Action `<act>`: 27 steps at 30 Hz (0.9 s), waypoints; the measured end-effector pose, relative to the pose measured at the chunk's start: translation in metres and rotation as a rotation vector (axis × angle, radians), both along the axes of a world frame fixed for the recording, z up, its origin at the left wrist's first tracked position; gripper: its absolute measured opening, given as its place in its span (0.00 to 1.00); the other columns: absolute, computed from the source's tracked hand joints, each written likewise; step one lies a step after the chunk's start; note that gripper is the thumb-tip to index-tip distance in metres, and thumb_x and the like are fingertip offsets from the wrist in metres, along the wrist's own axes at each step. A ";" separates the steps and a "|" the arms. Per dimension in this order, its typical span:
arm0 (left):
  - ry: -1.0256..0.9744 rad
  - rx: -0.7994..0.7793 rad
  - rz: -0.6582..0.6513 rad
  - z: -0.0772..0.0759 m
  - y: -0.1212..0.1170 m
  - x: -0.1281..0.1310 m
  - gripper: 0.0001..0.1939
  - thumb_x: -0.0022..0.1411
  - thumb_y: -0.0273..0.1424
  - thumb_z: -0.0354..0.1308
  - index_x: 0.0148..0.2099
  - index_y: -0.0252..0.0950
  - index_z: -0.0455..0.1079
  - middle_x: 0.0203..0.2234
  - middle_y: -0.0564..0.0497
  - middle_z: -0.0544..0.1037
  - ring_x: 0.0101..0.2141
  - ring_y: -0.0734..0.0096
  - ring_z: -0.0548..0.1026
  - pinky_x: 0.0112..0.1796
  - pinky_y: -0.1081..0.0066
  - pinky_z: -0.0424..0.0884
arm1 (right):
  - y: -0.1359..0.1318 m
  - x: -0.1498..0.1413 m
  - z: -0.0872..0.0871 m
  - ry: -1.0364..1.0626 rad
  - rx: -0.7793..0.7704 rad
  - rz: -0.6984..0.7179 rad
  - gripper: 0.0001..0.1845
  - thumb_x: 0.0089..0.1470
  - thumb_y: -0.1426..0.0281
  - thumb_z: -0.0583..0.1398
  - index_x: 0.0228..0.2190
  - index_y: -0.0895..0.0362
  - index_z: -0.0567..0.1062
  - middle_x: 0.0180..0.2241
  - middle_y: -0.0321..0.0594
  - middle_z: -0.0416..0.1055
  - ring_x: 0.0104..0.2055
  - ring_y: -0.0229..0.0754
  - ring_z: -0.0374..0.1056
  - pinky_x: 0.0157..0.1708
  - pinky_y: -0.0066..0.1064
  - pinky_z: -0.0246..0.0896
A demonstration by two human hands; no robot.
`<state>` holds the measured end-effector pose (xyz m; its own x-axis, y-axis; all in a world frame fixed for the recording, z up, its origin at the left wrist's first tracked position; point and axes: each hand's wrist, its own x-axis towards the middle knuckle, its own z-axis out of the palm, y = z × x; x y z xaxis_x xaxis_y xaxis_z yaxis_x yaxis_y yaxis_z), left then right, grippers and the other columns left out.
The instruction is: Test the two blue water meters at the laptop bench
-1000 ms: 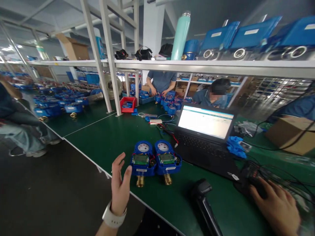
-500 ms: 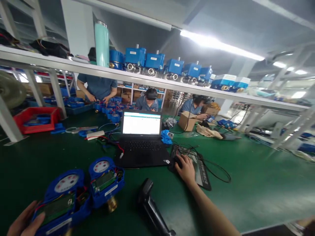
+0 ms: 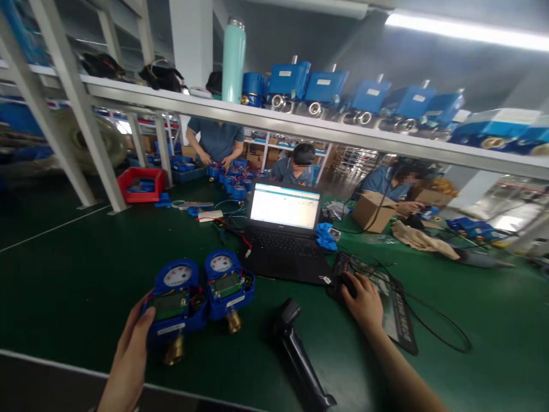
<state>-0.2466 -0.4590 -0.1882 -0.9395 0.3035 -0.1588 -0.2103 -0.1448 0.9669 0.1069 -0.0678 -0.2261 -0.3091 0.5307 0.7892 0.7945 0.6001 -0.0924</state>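
Observation:
My left hand (image 3: 132, 343) grips the left edge of a blue water meter (image 3: 174, 306), its thumb on top near the green circuit board. This meter has a round dial and a brass fitting at its front. Close against its right side stands a second blue water meter (image 3: 227, 286) of the same build. My right hand (image 3: 364, 300) is closed over a black computer mouse (image 3: 349, 284) on a patterned mouse pad (image 3: 392, 312). Between my hands a black barcode scanner (image 3: 300, 357) lies on the green table. Behind it an open laptop (image 3: 285, 229) shows a lit white page.
A shelf (image 3: 274, 121) crosses above the table, carrying blue valve units (image 3: 289, 80) and a mint bottle (image 3: 234, 63). A red bin (image 3: 141, 186), a cardboard box (image 3: 373, 212) and cables lie toward the back. Several co-workers sit or stand beyond the table.
The view has swung left and tilted, so the table's things appear farther right. My left hand stays on the left meter and my right hand stays on the mouse.

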 end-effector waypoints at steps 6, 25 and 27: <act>0.009 0.057 0.045 0.021 0.004 0.023 0.38 0.51 0.54 0.61 0.60 0.45 0.62 0.55 0.47 0.69 0.58 0.51 0.64 0.61 0.48 0.56 | 0.001 0.001 0.002 -0.020 0.009 0.010 0.31 0.59 0.53 0.46 0.46 0.61 0.75 0.47 0.54 0.69 0.48 0.59 0.65 0.46 0.51 0.66; 0.058 0.117 -0.027 0.022 0.002 0.027 0.37 0.51 0.54 0.61 0.59 0.45 0.62 0.55 0.47 0.70 0.57 0.51 0.65 0.61 0.49 0.57 | 0.001 0.001 0.003 -0.045 -0.004 -0.008 0.34 0.58 0.50 0.45 0.47 0.61 0.76 0.46 0.53 0.70 0.46 0.61 0.66 0.43 0.51 0.68; 0.055 0.122 -0.033 0.022 0.002 0.027 0.36 0.53 0.54 0.61 0.60 0.44 0.62 0.55 0.47 0.70 0.57 0.52 0.65 0.61 0.51 0.58 | 0.002 0.002 0.002 -0.039 -0.022 -0.008 0.34 0.57 0.50 0.45 0.47 0.60 0.75 0.47 0.53 0.69 0.46 0.61 0.66 0.42 0.51 0.67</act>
<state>-0.2200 -0.4568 -0.1662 -0.9350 0.3482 -0.0673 -0.1640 -0.2563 0.9526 0.1089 -0.0661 -0.2239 -0.3352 0.5503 0.7647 0.8025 0.5920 -0.0742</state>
